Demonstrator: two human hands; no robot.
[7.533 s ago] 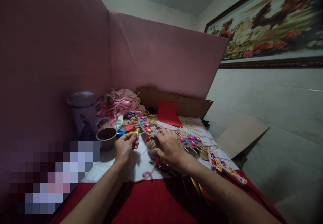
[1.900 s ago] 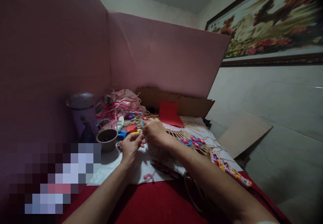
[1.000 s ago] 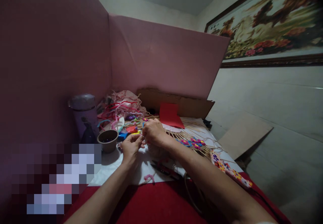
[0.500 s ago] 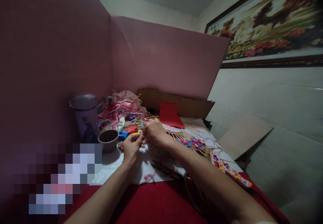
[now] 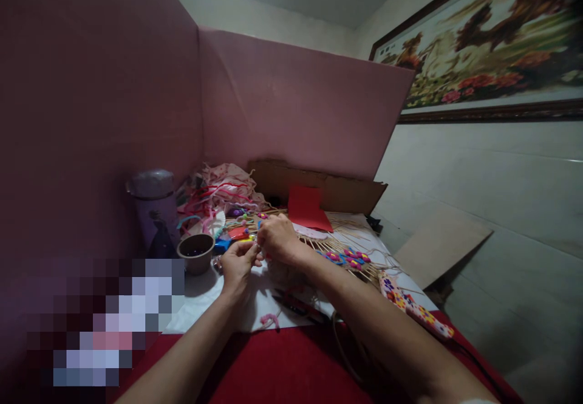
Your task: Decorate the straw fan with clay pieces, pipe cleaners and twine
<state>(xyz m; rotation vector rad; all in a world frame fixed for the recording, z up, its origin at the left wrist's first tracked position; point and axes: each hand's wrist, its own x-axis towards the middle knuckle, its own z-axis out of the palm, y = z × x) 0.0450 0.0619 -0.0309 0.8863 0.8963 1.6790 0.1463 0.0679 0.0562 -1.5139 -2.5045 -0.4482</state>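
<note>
My left hand (image 5: 239, 264) is closed in a pinch, its fingertips meeting those of my right hand (image 5: 279, 238) over the white sheet (image 5: 255, 304). What the fingers hold is too small and too covered to make out. My right hand is closed, back upward, above a piece of woven stick work with pink, yellow and blue flowers (image 5: 350, 258) that shows beyond the wrist. Under the right forearm lie dark-handled scissors or pliers (image 5: 300, 307), partly hidden. A short curl of pink fuzzy stem (image 5: 269, 320) rests near the sheet's front edge.
A brown cup with dark contents (image 5: 195, 254) and a lidded purple tumbler (image 5: 157, 219) stand at left. Behind lie a heap of pink cloth (image 5: 228, 185), red paper (image 5: 307, 208) and cardboard (image 5: 319, 179). A flower-patterned glue gun-like tool (image 5: 414, 307) with a cord lies at right.
Since the earliest frame my right hand has moved left from the stick work to meet my left hand, which shifted slightly right. Over the last second both hands have stayed nearly still.
</note>
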